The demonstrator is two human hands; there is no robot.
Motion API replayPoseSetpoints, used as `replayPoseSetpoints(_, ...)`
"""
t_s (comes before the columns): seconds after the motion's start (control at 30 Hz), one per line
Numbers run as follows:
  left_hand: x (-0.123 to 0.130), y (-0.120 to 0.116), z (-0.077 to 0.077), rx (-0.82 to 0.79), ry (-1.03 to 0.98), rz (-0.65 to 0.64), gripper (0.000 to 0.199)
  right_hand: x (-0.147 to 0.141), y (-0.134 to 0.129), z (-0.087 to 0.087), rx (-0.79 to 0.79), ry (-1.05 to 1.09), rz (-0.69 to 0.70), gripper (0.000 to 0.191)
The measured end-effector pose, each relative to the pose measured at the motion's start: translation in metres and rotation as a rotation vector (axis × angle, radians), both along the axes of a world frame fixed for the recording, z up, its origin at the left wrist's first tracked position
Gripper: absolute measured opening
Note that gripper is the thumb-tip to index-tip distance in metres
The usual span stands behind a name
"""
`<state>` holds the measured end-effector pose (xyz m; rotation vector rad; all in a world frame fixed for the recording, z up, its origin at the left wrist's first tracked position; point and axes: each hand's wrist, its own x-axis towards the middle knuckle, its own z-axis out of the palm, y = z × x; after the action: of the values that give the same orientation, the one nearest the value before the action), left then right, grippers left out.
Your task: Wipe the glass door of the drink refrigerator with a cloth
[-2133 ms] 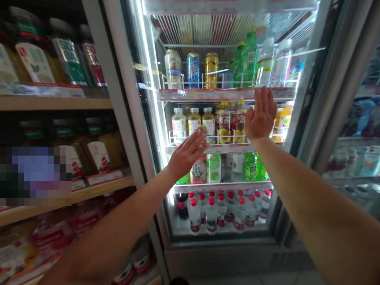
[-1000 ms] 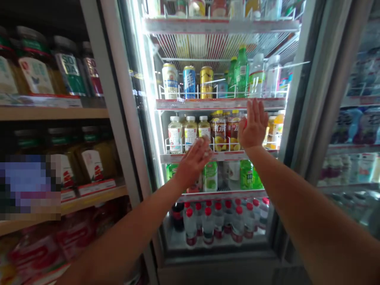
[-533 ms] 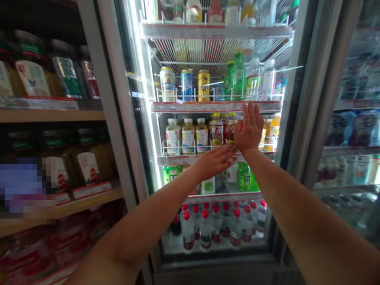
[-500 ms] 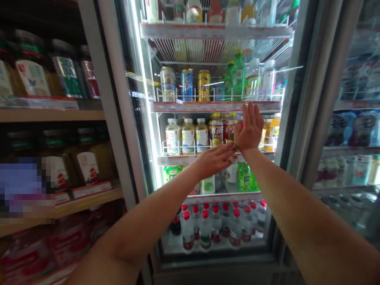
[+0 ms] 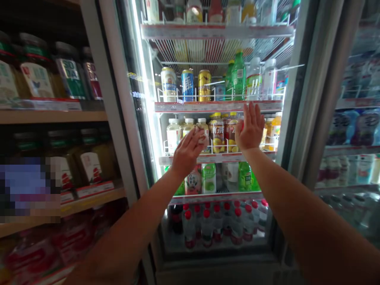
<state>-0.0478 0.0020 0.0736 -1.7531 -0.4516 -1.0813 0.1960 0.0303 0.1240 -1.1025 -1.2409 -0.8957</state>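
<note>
One lit drinks cooler (image 5: 219,107) dominates the view, several stocked shelves high, beside a darker shelf unit (image 5: 53,116) at left. The person's right hand (image 5: 251,128) is raised before it, palm forward and fingers up, released and holding nothing; whether it touches a surface cannot be told. The left hand (image 5: 185,154) slants lower, in front of white-capped bottles (image 5: 173,134) on the cooler's middle shelf. On the shelf unit, a bottle (image 5: 71,75) wears a green-and-silver label reading "SODA", split over two lines. In the cooler, yellow-capped bottles (image 5: 217,132) bear the Chinese characters 冰茶, "ice tea". A blue can (image 5: 187,85) shows one big white character, too blurred to read, next to a gold can (image 5: 204,85). Smallest is a pale wad (image 5: 203,136) grasped beneath the left hand's fingertips, its material unclear.
</note>
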Motion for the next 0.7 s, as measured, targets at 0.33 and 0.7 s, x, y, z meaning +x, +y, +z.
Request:
replayPoseSetpoints(0.33,-0.082,-0.012,-0.01,-0.069,0.123,0.066,0.036,0.0,-0.002,-0.001,0.009,0.005,-0.008,0.061)
replayPoseSetpoints(0.7,-0.149,-0.023,-0.029,-0.098,0.07,0.142,0.038,-0.003,-0.005,-0.001,0.001,0.006,-0.019,0.06)
